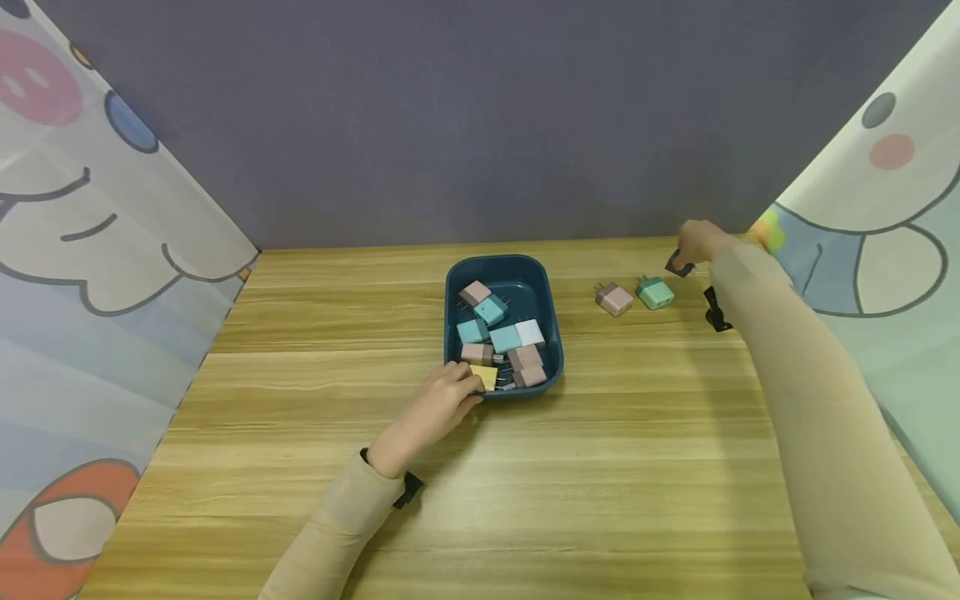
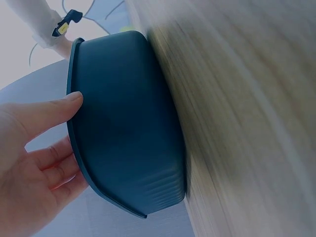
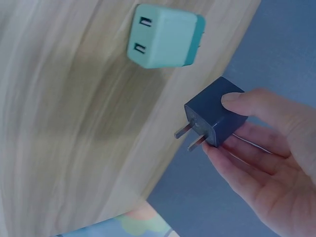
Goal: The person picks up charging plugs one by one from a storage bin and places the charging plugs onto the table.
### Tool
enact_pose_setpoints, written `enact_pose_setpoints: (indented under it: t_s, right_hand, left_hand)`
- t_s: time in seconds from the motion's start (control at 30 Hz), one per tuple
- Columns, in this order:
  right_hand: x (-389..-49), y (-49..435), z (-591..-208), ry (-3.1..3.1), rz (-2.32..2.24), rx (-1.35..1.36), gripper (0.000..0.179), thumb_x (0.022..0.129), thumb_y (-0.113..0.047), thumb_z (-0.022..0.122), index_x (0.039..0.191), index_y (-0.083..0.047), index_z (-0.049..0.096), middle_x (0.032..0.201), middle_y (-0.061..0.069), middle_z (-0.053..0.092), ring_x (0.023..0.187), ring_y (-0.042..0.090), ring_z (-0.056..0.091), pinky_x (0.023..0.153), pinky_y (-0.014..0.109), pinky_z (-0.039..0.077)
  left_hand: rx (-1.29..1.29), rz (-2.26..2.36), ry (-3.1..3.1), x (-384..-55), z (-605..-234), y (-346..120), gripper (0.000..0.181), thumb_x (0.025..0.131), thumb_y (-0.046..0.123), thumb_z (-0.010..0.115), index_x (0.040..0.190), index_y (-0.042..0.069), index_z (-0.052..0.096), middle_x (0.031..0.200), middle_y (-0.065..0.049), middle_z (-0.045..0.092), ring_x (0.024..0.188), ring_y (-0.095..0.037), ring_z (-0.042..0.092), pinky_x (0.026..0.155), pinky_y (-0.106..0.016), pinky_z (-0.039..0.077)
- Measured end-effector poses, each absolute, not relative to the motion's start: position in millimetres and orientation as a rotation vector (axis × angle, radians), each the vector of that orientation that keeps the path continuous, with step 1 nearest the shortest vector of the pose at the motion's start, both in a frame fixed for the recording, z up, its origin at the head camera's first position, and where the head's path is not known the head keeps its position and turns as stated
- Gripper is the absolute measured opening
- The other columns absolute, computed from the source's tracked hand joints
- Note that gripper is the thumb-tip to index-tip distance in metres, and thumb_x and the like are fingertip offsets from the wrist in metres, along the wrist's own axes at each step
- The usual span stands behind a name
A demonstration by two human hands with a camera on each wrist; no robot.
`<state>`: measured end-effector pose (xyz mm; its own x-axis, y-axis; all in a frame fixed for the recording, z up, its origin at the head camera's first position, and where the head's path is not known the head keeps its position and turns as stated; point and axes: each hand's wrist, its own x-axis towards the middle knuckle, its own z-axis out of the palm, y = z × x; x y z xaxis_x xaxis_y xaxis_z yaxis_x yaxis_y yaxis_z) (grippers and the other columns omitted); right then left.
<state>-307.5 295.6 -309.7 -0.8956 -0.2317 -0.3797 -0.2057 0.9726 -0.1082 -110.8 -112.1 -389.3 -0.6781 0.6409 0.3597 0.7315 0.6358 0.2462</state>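
Note:
A black charger plug (image 3: pixel 212 111) with two metal prongs is pinched between the thumb and fingers of my right hand (image 3: pixel 269 143), held at the table's back right. Near it on the table are a mint-green charger plug (image 1: pixel 656 292) with two USB ports and a pink charger plug (image 1: pixel 613 298). My left hand (image 1: pixel 442 398) grips the near-left rim of a dark blue bin (image 1: pixel 557 333), thumb outside and fingers over the edge. Inside lie several charger plugs: pink, blue, a white one (image 1: pixel 529 332) and a yellow one (image 1: pixel 484 376) beside my left fingers.
The wooden table (image 1: pixel 300 400) meets a grey-blue panel (image 1: pixel 420 125) at its back edge. Cartoon-printed sheets (image 1: pixel 112 208) flank both sides. Black straps with small dark mounts sit on both wrists.

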Motion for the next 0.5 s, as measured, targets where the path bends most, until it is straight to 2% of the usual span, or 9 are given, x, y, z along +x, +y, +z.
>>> enact_pose_setpoints:
  t_s: [0.17, 0.33, 0.43, 0.5]
  right_hand:
    - [-303.3, 303.3, -313.6, 2.733, -0.134, -0.29, 0.027, 0.076, -0.01, 0.061, 0.085, 0.016, 0.057, 0.088, 0.027, 0.056, 0.079, 0.036, 0.052, 0.073, 0.045, 0.043]
    - [-299.3, 310.3, -318.6, 2.715, -0.178, -0.242, 0.031, 0.077, -0.008, 0.06, 0.091, 0.019, 0.054, 0.095, 0.032, 0.054, 0.087, 0.044, 0.052, 0.077, 0.049, 0.043]
    - [-298.6, 314.2, -321.7, 2.711, -0.183, -0.245, 0.029, 0.077, -0.007, 0.06, 0.09, 0.018, 0.054, 0.09, 0.03, 0.055, 0.083, 0.042, 0.053, 0.074, 0.048, 0.044]
    - [-298.7, 316.8, -324.2, 2.713, -0.19, -0.259, 0.024, 0.075, -0.006, 0.06, 0.085, 0.016, 0.055, 0.083, 0.026, 0.057, 0.075, 0.035, 0.054, 0.069, 0.045, 0.045]
  left_hand:
    - [-1.117, -0.542, -2.62, -110.7, -389.4, -111.6, 0.009, 0.075, 0.008, 0.069, 0.08, 0.008, 0.062, 0.076, -0.001, 0.05, 0.069, -0.014, 0.045, 0.063, -0.027, 0.038]
    - [-1.125, -0.531, -2.626, -111.1, -389.1, -111.0, 0.008, 0.076, 0.008, 0.069, 0.081, 0.008, 0.062, 0.076, -0.001, 0.05, 0.07, -0.014, 0.046, 0.064, -0.026, 0.039]
    - [-1.122, -0.521, -2.64, -110.9, -388.6, -110.8, 0.007, 0.077, 0.008, 0.068, 0.081, 0.009, 0.063, 0.076, 0.0, 0.05, 0.071, -0.013, 0.045, 0.065, -0.026, 0.039]
    - [-1.119, -0.515, -2.646, -110.9, -388.4, -110.8, 0.007, 0.077, 0.009, 0.068, 0.082, 0.009, 0.063, 0.077, 0.0, 0.05, 0.071, -0.013, 0.045, 0.065, -0.026, 0.039]
